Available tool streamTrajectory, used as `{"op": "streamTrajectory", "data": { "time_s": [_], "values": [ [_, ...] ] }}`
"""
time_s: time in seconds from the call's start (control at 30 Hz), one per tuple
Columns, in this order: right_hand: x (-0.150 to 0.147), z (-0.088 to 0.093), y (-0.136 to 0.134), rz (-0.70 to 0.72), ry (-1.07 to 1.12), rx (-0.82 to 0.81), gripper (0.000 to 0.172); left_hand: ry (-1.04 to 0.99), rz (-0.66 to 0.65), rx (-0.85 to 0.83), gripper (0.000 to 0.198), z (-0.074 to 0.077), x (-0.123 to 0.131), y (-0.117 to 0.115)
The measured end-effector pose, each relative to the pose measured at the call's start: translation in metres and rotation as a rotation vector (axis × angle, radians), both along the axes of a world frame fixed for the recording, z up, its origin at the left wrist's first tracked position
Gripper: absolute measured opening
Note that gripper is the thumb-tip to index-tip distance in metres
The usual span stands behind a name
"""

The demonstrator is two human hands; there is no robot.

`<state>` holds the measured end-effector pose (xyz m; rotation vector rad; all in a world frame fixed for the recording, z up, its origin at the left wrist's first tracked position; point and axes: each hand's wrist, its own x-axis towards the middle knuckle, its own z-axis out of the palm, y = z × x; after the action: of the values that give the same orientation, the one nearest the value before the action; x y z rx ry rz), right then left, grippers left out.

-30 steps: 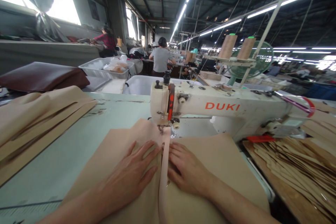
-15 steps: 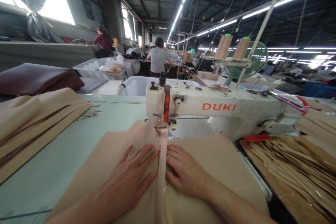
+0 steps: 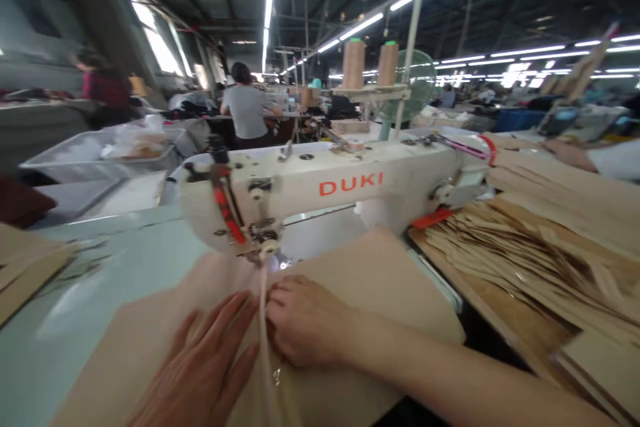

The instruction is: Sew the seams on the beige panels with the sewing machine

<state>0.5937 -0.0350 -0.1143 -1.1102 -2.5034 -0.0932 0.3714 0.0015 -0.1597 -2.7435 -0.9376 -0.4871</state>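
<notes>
A broad beige sheet (image 3: pixel 350 287), fabric or leather, lies under the white sewing machine (image 3: pixel 310 180). A narrow pale strip (image 3: pixel 265 327) runs along it towards the needle area, which is partly hidden by the machine head. My left hand (image 3: pixel 205 360) rests flat on the sheet left of the strip, fingers stretched forward and a little apart. On the strip's other side, my right hand (image 3: pixel 305 323) has its fingers curled and pressed at the strip's edge, seemingly pinching it. Its fingertips are partly hidden, just short of the presser foot.
Beige cut pieces (image 3: pixel 500 260) are heaped on a wooden board at right; more beige pieces (image 3: pixel 25 267) lie at left. A co-worker's hand (image 3: pixel 570 153) reaches in from the right. Behind are a white bin (image 3: pixel 100 170), thread cones (image 3: pixel 353 63) and a seated person (image 3: pixel 245 107).
The view has swung right, so the machine and hands appear further left. My right fingers look more curled. A co-worker's hand and sleeve have come into view at the right.
</notes>
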Motion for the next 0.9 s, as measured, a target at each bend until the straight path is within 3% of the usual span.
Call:
{"op": "streamTrajectory", "data": {
  "time_s": [0.17,0.27,0.4,0.7,0.9],
  "values": [
    [-0.019,0.009,-0.005,-0.074,-0.185,0.033,0.016,0.088,-0.107,0.052,0.069,-0.009,-0.012,0.021],
    [-0.015,0.001,-0.008,-0.078,-0.117,0.003,0.015,0.157,-0.130,0.042,0.071,-0.013,-0.016,0.022],
    [0.000,-0.015,-0.007,-0.089,0.008,0.003,0.035,0.140,-0.086,-0.015,0.065,-0.014,-0.013,0.017],
    [0.011,-0.012,-0.012,-0.058,0.204,-0.162,0.024,0.087,-0.005,-0.079,0.064,0.016,0.005,0.002],
    [0.008,-0.015,-0.012,-0.070,0.318,-0.214,0.022,0.137,0.062,-0.156,0.056,0.025,0.010,-0.007]
  ]
}}
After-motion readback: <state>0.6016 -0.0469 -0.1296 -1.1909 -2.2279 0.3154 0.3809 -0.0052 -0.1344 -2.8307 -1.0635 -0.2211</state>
